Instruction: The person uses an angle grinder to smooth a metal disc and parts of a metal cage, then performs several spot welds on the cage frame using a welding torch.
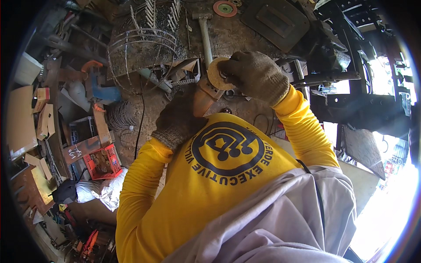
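Both my hands wear dark knitted work gloves. My left hand [179, 115] is closed round the orange body of an angle grinder [205, 97], held close in front of my yellow shirt. A round tan grinding disc [215, 72] sits at the grinder's head. My right hand [253, 73] grips the disc at its middle and right side, fingers curled over its face. Whether the disc is fastened to the spindle is hidden by that hand. Just beyond the disc, a hammer [205, 37] lies on the dark, worn work table [239, 37].
A bent wire frame [142, 43] stands at the far left of the table. A dark welding shield [274, 22] and a red-green disc [225, 8] lie at the back. Left of me are a red plastic crate [103, 162] and a blue tool [104, 90]. Metal frames [364, 109] crowd the right.
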